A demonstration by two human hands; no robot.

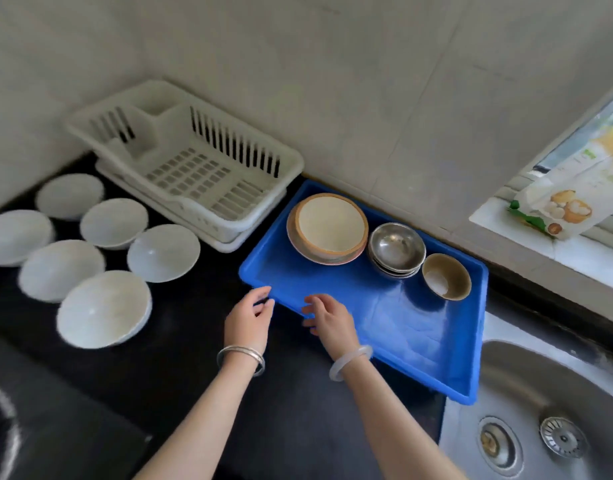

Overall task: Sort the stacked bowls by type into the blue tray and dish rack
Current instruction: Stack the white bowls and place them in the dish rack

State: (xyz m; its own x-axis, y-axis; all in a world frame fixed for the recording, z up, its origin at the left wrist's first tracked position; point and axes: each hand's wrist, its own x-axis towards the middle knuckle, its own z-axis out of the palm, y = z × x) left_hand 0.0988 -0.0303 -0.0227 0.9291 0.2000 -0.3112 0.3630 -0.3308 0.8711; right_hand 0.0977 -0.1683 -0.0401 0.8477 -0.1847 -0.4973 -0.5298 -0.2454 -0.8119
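The blue tray (395, 327) lies on the dark counter. At its far end stand a stack of wide cream bowls with brown rims (329, 228), a stack of steel bowls (397, 249) and a small brown bowl (445, 276). The white dish rack (194, 161) stands behind, with nothing in it. Several white bowls (104, 308) sit singly on the counter to the left. My left hand (249, 318) hovers at the tray's near left corner, fingers apart, holding nothing. My right hand (327, 318) rests over the tray's near rim, fingers spread and also holding nothing.
A steel sink (547, 410) with two drains lies to the right of the tray. A printed food bag (561, 202) leans on the window sill at the right. A tiled wall runs behind. A stove ring (0, 438) shows at the lower left.
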